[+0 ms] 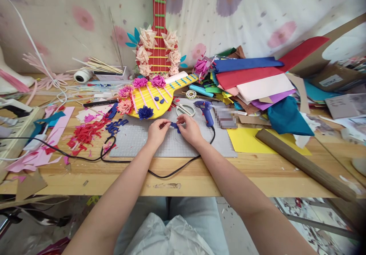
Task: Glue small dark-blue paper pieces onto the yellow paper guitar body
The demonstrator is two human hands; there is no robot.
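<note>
Taking my fingertips as the clock's centre, the far left starts with pink strips (pixel 65 127) at nine o'clock, a black cord (pixel 164 177) looping past them and round by six. Next come shredded red scraps (pixel 90 133), also towards nine, then a black pen (pixel 98 103) and a bundle of thin sticks (pixel 103 65) at ten. A small pile of blue scraps (pixel 116 126) lies closer to me at nine, by the edge of my grey cutting mat (pixel 134 142).

The yellow guitar (pixel 160 109) leans at eleven, with pink flowers and one dark blue flower (pixel 145 112) along its body. My left hand (pixel 156 133) has thumb and finger pinched on a small blue piece (pixel 174 125), which sits right at the centre, above the mat. The red guitar (pixel 159 58), ringed with pale flowers, stands behind, just short of twelve. At one o'clock, just beyond my fingers, are the scissors (pixel 185 111). My right hand (pixel 191 131) grips the other side of the same piece.

Further right, the blue glue gun (pixel 206 113) lies at two, nozzle pointing left. Beyond it, also at two, is a heap of coloured sheets (pixel 251 77). A yellow sheet (pixel 243 140) is at three, with a brown roll (pixel 303 163) lying across it towards four.
</note>
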